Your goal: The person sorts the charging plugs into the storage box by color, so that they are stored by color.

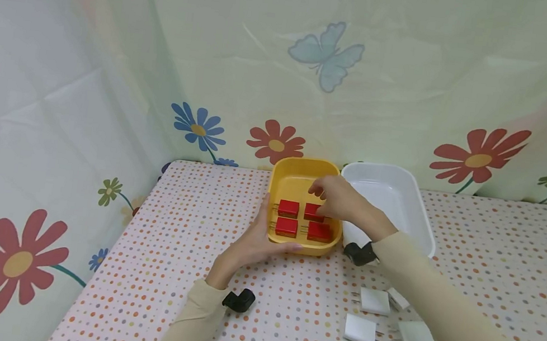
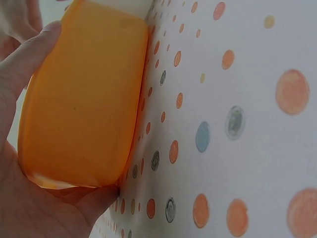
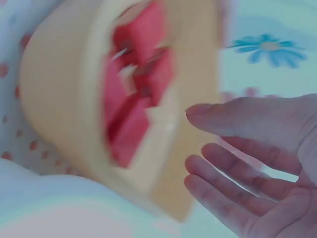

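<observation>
Several red plug adapters with metal prongs lie in two rows inside a yellow plastic tray. My left hand grips the tray's near left corner, the fingers along its left wall and the thumb across its front. In the left wrist view the orange-looking wall fills the space between thumb and fingers. Over the tray's right side hovers my right hand, overlapping one red adapter in the head view. The right wrist view shows this hand's fingers loosely bent with nothing between them, beside the tray.
Right of the yellow tray stands a white tray, partly covered by my right forearm. Several white plug adapters lie on the dotted tablecloth in front of it. A floral curtain hangs behind the table.
</observation>
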Demonstrator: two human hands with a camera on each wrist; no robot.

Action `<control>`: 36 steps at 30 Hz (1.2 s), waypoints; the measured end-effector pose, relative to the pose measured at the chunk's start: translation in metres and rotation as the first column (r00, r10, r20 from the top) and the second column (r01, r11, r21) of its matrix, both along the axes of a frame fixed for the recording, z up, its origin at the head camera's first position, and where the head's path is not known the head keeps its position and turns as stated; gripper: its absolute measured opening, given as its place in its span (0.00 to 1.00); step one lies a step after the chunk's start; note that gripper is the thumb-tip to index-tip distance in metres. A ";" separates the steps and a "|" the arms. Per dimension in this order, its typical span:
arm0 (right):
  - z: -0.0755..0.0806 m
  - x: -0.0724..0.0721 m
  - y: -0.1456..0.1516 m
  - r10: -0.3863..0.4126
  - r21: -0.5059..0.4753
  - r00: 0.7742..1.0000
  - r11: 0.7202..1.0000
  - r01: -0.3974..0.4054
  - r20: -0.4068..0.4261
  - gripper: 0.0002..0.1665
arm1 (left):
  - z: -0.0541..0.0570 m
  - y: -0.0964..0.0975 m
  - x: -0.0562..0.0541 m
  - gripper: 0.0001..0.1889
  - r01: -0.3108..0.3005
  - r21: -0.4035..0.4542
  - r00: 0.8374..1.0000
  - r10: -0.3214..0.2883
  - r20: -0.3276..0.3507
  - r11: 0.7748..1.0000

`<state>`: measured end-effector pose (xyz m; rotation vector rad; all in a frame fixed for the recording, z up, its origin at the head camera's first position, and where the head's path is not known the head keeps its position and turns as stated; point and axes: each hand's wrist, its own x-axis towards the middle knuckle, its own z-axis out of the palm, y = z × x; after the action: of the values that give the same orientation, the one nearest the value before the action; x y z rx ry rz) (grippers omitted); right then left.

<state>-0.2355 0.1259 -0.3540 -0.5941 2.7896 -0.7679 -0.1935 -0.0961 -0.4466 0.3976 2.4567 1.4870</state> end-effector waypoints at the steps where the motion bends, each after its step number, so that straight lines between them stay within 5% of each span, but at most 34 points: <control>1: 0.005 0.005 0.001 0.005 -0.016 1.000 1.000 -0.005 -0.014 0.23 | -0.001 0.000 -0.001 0.70 0.005 0.000 1.000 -0.005 -0.003 1.000; 7: 0.026 0.047 0.008 0.064 -0.111 0.993 0.991 -0.074 -0.094 0.22 | -0.003 -0.003 -0.004 0.68 0.054 0.047 0.997 -0.052 -0.050 0.997; 15: 0.028 0.104 0.030 0.110 -0.113 0.983 0.985 -0.127 -0.147 0.22 | -0.004 -0.005 -0.005 0.69 0.055 0.064 0.997 -0.052 -0.056 0.996; 23: -0.002 0.141 0.061 0.100 -0.031 0.994 0.994 -0.102 -0.049 0.26 | -0.001 -0.002 -0.001 0.70 0.024 0.044 1.000 -0.023 -0.021 0.999; 36: -0.054 0.173 0.080 0.092 -0.057 0.992 0.994 -0.088 0.082 0.27 | -0.001 0.002 0.000 0.71 0.028 0.064 0.999 -0.027 -0.023 0.998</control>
<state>-0.0621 0.2060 -0.4079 -0.6754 2.6528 -0.8314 -0.1933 -0.0943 -0.4477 0.4602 2.4152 1.5615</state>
